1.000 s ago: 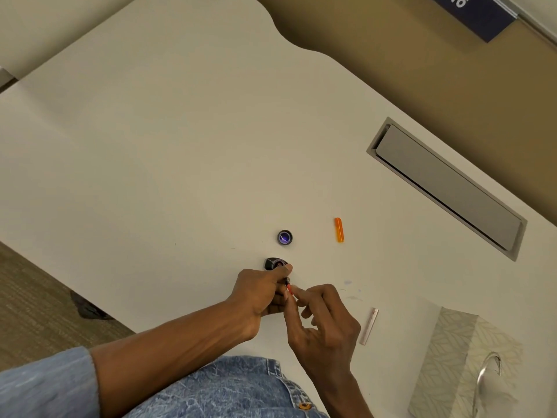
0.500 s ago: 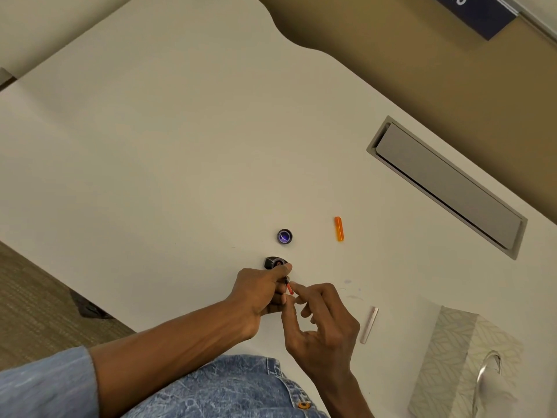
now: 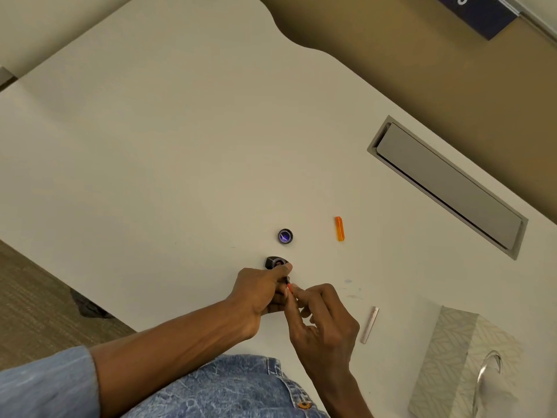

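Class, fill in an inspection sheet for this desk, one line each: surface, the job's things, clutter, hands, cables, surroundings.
Surface: white table, with faint smudges right of the hands.
Job's things: dark piece and small red piece, both at the hands; round dark cap lies apart, beyond them.
Clutter: orange stick, pale stick, tissue box.
Hands: left hand grips the dark piece; right hand pinches the small red piece with its fingers.
Cables: nothing seen.
Surroundings: grey flap set in the table, carpet, blue sign.
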The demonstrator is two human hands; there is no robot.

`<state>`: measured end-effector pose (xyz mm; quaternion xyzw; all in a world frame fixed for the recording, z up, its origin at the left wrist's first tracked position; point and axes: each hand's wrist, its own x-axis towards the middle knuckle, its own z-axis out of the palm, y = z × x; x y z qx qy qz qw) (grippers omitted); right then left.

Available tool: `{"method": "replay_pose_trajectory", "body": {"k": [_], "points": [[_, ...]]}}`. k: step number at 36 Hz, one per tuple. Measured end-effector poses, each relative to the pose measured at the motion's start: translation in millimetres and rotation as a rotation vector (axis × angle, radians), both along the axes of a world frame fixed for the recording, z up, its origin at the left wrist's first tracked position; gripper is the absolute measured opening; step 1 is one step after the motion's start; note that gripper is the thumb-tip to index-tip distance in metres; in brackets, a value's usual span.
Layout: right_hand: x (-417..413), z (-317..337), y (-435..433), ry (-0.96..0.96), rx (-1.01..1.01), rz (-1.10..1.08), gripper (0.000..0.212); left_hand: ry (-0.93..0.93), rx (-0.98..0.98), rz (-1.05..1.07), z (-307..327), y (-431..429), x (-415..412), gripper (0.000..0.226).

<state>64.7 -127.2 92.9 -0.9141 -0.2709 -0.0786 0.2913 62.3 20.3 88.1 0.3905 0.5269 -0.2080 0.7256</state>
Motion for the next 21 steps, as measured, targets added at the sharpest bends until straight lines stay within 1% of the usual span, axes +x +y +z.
{"method": "replay_pose_trajectory", "body": {"k": [11,21], "points": [[1.1,-2.0,0.2,-0.009,-0.012,0.005,0.020,-0.005,-0.003,0.013,-0.2,0.5,0.2,0.031],[1.2,-4.2,-0.7,-0.016,-0.023,0.005,0.023,-0.012,0.007,0.010,-1.4,-0.1,0.1,0.030]]}}
